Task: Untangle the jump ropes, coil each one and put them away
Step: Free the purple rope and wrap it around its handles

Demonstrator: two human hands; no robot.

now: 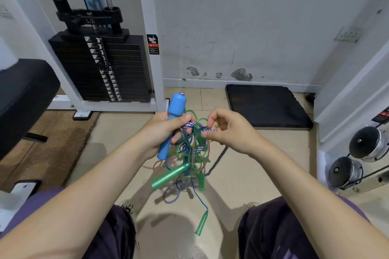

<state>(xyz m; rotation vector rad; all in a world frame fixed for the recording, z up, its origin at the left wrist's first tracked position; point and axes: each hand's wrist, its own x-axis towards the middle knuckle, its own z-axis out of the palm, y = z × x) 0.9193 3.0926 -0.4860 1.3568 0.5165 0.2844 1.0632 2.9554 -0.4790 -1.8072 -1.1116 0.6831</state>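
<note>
Starting at the left, the left hand (166, 130) has its fingers curled round the blue handle (171, 126), a closed grip on the handle's middle. That handle stands nearly upright, its thick capped end up and away from the person, its thin end down toward the lap, tilted slightly left at the bottom. A stub of purple-and-white braided cord pokes from the cap.

Just right of that grip hangs the tangle of jump ropes (189, 151), held in the air between the two hands and over the tiled floor (117, 132). It is a knot of green translucent cord, a thin blue cord and the purple braided rope (203, 130). Below it dangle a large green handle (171, 175), slanting up to the right, and, lower, a small green handle (201, 223) at the end of the blue cord, close above the floor between the knees.

Further right, the right hand (229, 132) pinches a loop of the purple braided rope between thumb and fingertips, touching the upper right edge of the tangle; its other fingers are loosely curled.

The move ahead seems to turn on this: the braided loop lies level between the hands, running left to right from the blue handle to the pinch, so drawing it rightward, away from the upright handle, would likely free it. The right hand is the nearer one. Green loops crossing the braid could tighten if pulled hard.
</note>
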